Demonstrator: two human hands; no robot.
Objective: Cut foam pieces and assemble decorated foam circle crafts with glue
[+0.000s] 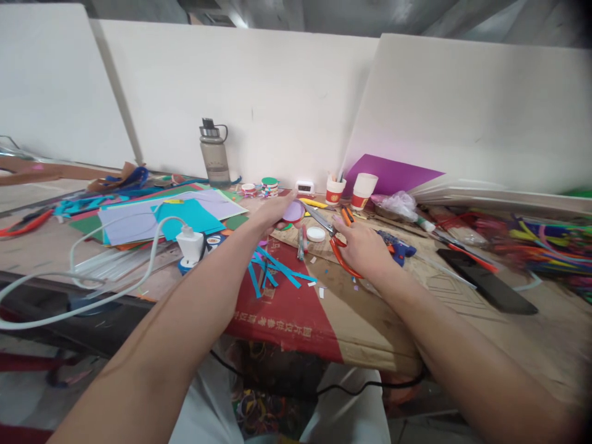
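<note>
My left hand [272,213] reaches forward over the table and its fingertips touch a round purple paper disc [294,211]. My right hand [365,246] grips orange-handled scissors [329,233], whose blades point left toward the disc. Loose blue paper strips [272,268] lie on the red-and-brown cardboard sheet [296,314] under my left forearm. A white round lid [316,234] sits just left of the scissors.
A grey water bottle [214,154] stands at the back wall. Coloured paper sheets [161,219] and a white charger with cable [190,243] lie left. Two paper cups [363,191], a blue glue gun [398,246], a black phone [485,280] and pipe cleaners [546,243] are right.
</note>
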